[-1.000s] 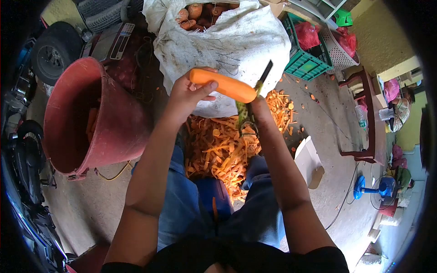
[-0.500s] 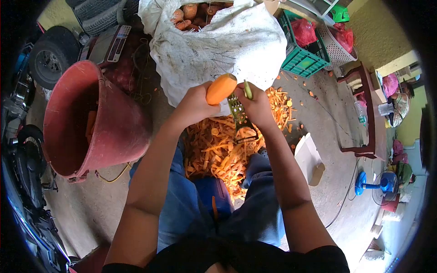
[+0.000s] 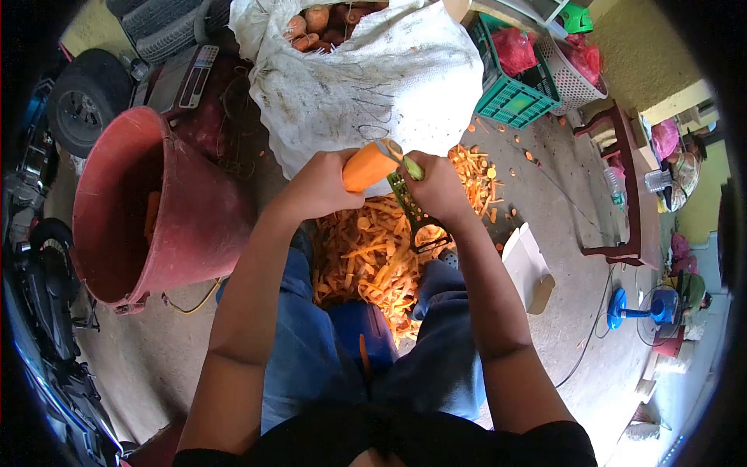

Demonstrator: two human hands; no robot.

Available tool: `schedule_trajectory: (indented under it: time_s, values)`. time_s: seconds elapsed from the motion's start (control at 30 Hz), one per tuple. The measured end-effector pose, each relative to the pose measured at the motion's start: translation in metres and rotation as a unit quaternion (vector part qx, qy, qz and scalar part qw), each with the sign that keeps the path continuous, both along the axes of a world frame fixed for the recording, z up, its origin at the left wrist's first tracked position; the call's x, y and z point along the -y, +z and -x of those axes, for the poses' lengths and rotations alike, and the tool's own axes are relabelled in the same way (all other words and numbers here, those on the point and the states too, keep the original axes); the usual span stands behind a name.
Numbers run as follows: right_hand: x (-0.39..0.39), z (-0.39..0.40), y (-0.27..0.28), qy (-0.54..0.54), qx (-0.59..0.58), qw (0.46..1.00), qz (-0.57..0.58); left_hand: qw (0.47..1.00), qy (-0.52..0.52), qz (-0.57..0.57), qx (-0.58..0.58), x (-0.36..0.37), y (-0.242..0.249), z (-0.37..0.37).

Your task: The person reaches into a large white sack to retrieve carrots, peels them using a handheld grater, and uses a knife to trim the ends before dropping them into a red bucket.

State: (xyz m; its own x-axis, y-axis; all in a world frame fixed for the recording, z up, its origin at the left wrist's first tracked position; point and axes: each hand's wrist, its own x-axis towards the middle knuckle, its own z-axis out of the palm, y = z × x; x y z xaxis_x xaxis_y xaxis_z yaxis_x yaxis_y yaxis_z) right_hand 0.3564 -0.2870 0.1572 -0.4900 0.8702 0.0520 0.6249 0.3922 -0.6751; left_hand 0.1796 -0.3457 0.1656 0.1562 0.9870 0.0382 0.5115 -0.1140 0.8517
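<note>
My left hand (image 3: pixel 315 188) is wrapped round the thick end of an orange carrot (image 3: pixel 369 168), its tip pointing up and to the right. In my right hand (image 3: pixel 442 191) is a green peeler (image 3: pixel 405 198) with holes along its body and a frame at its lower end. The peeler's green handle end overlaps the carrot's tip in this view. Below both hands, a heap of carrot peelings (image 3: pixel 359 253) spreads on the floor between my feet. A white sack (image 3: pixel 373 89) stands just ahead, its mouth showing unpeeled carrots (image 3: pixel 316 22).
To the left leans a large red tub (image 3: pixel 206 214) with peeled carrots (image 3: pixel 152 214) inside. A green crate (image 3: pixel 517 105) and a white basket (image 3: pixel 572 82) stand at the back right. An open carton (image 3: pixel 525 265) lies right of my leg, and a blue fan (image 3: pixel 634 313) stands farther off.
My left hand and the carrot have dropped slightly and turned, bringing the carrot's tip up against the peeler's handle end. The peeler has tilted a little, its lower end shifting right.
</note>
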Motion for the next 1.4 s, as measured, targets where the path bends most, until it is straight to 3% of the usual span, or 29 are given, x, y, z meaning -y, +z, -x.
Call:
schedule_trajectory:
  time_s: [0.03, 0.1, 0.13, 0.17, 0.2, 0.23, 0.3, 0.33, 0.4, 0.47, 0.57, 0.63, 0.73, 0.8, 0.83, 0.9, 0.93, 0.97, 1.0, 1.1, 1.4]
  values:
    - [0.000, 0.000, 0.001, 0.008, 0.005, 1.000, 0.011, 1.000, -0.002, 0.000, -0.001, 0.001, 0.006, -0.001]
    - [-0.002, -0.001, 0.000, 0.016, 0.010, 1.000, 0.022, 0.973, -0.010, 0.226, 0.044, 0.006, 0.019, -0.003]
    - [-0.007, -0.002, -0.005, -0.029, 0.033, 0.998, 0.036, 0.973, -0.010, 0.227, 0.044, 0.010, 0.014, -0.006]
    - [-0.015, -0.003, -0.014, -0.077, 0.055, 0.994, 0.049, 0.984, -0.129, 0.099, 0.068, 0.017, 0.006, -0.012]
    - [-0.037, -0.013, -0.060, -0.099, 0.075, 0.992, 0.033, 0.965, -0.246, -0.031, 0.088, 0.023, 0.002, -0.018]
    - [-0.044, -0.017, -0.067, -0.102, 0.074, 0.991, 0.033, 0.941, -0.320, -0.032, 0.103, 0.028, 0.027, -0.030]
    - [-0.052, -0.017, -0.072, -0.040, 0.114, 0.983, 0.137, 0.942, -0.297, 0.015, 0.152, 0.033, 0.030, -0.033]
    - [-0.045, -0.011, -0.064, -0.047, 0.106, 0.987, 0.112, 0.943, -0.294, 0.017, 0.155, 0.033, 0.028, -0.029]
    - [-0.036, -0.004, -0.053, -0.002, 0.095, 0.990, 0.106, 0.993, -0.055, -0.028, 0.096, 0.031, 0.026, -0.011]
    - [-0.038, -0.004, -0.048, 0.010, 0.102, 0.991, 0.090, 0.990, 0.047, -0.090, 0.100, 0.039, 0.044, 0.011]
    - [-0.041, -0.001, -0.042, -0.015, 0.122, 0.989, 0.078, 0.937, 0.289, -0.188, -0.063, 0.058, 0.062, 0.051]
    - [-0.045, -0.004, -0.035, -0.008, 0.102, 0.994, 0.048, 0.889, 0.366, -0.249, -0.116, 0.071, 0.071, 0.087]
    - [-0.045, -0.008, -0.024, 0.000, 0.100, 0.995, 0.032, 0.801, 0.446, -0.143, -0.372, 0.095, 0.071, 0.173]
    - [-0.045, -0.012, -0.028, 0.024, 0.091, 0.996, 0.000, 0.754, 0.457, 0.012, -0.471, 0.115, 0.047, 0.233]
    - [-0.045, -0.012, -0.026, 0.024, 0.091, 0.996, 0.000, 0.728, 0.455, 0.111, -0.500, 0.125, 0.026, 0.262]
    - [-0.043, -0.016, -0.021, 0.006, 0.078, 0.997, 0.004, 0.688, 0.426, 0.194, -0.554, 0.155, -0.050, 0.325]
    - [-0.043, -0.018, -0.019, 0.001, 0.080, 0.997, 0.003, 0.819, 0.367, 0.132, -0.420, 0.186, -0.065, 0.307]
    - [-0.043, -0.020, -0.018, 0.006, 0.084, 0.996, -0.009, 0.916, 0.292, 0.065, -0.266, 0.207, -0.076, 0.291]
    - [-0.045, -0.021, -0.017, 0.014, 0.089, 0.996, -0.018, 0.937, 0.266, 0.112, -0.199, 0.209, -0.083, 0.301]
    - [-0.045, -0.019, -0.017, 0.021, 0.089, 0.996, 0.005, 0.921, 0.279, 0.198, -0.185, 0.193, -0.085, 0.331]
    - [-0.050, -0.010, -0.022, 0.049, 0.069, 0.996, -0.015, 0.917, 0.284, 0.226, -0.164, 0.187, -0.093, 0.345]
